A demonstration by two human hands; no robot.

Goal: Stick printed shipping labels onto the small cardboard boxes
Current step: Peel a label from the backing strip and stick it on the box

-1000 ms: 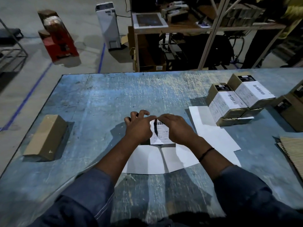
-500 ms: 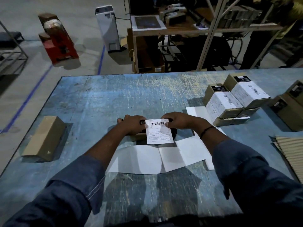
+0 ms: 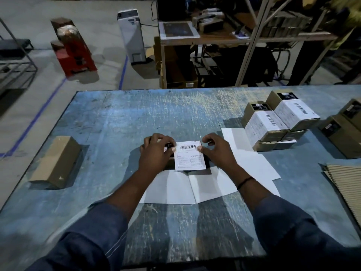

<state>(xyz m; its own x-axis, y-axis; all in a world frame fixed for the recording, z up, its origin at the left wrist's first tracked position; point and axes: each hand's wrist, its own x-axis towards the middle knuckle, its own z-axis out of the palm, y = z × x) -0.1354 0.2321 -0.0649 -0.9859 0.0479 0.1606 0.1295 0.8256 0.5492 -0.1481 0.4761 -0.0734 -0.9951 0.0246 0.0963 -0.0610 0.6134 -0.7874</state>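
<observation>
Shipping label (image 3: 190, 155), barcode uppermost, lying flat on a small box (image 3: 170, 162) at the centre of the blue table (image 3: 109, 118). Left hand (image 3: 156, 151) palm down, fingers curled, grip closed on the box's left end, thumb at the label's edge. Right hand (image 3: 215, 150) arched, fingertips bent, thumb pressing the label's right edge; its grip encloses nothing

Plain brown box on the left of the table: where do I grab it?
Take the plain brown box across its long side faces, from above. It lies flat with its long axis running away from you, both sides clear, nothing on top.
</observation>
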